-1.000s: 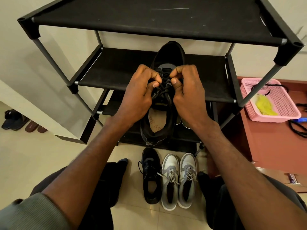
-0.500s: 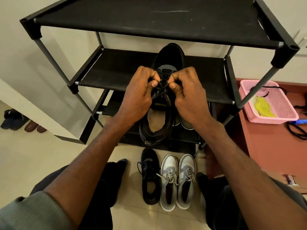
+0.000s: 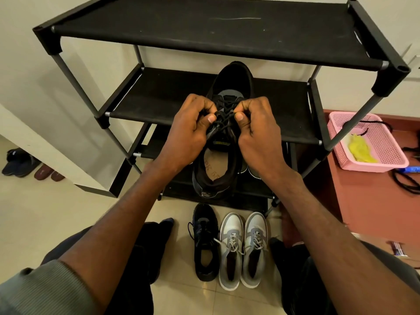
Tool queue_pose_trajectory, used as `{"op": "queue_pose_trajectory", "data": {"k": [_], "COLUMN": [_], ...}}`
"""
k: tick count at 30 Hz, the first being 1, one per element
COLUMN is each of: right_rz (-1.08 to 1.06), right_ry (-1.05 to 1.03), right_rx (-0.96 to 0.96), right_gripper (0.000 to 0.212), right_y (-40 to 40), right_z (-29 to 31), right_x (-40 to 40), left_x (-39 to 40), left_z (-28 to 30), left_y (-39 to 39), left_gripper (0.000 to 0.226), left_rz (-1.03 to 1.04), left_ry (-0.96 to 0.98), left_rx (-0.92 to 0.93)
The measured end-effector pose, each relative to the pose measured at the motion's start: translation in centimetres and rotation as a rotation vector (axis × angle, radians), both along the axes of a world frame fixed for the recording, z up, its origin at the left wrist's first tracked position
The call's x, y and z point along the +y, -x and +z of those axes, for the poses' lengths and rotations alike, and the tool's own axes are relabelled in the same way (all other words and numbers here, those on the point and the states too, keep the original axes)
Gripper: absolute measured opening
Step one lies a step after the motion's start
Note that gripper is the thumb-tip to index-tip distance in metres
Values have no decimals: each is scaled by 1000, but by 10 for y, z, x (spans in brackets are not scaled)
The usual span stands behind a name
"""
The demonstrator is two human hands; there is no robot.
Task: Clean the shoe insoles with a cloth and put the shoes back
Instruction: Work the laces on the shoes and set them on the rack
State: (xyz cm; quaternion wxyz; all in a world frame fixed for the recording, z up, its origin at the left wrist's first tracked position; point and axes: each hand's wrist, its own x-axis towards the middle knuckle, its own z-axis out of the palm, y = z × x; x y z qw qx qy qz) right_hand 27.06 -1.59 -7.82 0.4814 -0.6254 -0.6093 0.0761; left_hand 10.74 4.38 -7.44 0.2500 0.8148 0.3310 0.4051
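A black lace-up shoe (image 3: pixel 231 83) is held up in front of the black shoe rack (image 3: pixel 204 35), toe pointing away, its tan insole (image 3: pixel 212 165) showing in the opening. My left hand (image 3: pixel 188 133) pinches the black laces (image 3: pixel 223 117) from the left. My right hand (image 3: pixel 259 133) pinches them from the right, and both thumbs nearly meet over the tongue. On the floor below stand its black partner shoe (image 3: pixel 204 242) and a grey-and-white pair (image 3: pixel 243 248). No cloth is in sight apart from something yellow (image 3: pixel 361 148) in the pink basket.
A pink plastic basket (image 3: pixel 386 142) sits on a reddish surface (image 3: pixel 375 205) at the right, with black cords beside it. Dark sandals (image 3: pixel 20 162) lie on the tiled floor far left. My knees frame the floor shoes.
Both hands stay on the laces with small finger movements. The camera view has shifted slightly; the shoe stays in the same place before the rack.
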Motion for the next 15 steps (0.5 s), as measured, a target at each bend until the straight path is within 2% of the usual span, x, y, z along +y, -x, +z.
{"op": "queue_pose_trajectory", "data": {"k": [5, 10, 15], "right_rz": [1, -20, -33], "right_ry": [11, -5, -16], "right_rx": [27, 47, 21], "right_gripper": [8, 9, 7], "right_y": [1, 0, 3], "right_z": [0, 0, -1], "right_x": [1, 1, 2], "left_x": [0, -7, -8], "left_z": [3, 10, 8], "left_y": [0, 16, 20], "left_gripper": [11, 15, 16], "left_rz": [10, -91, -112], "left_ry": [57, 82, 41], "left_rx": [-37, -118, -55]}}
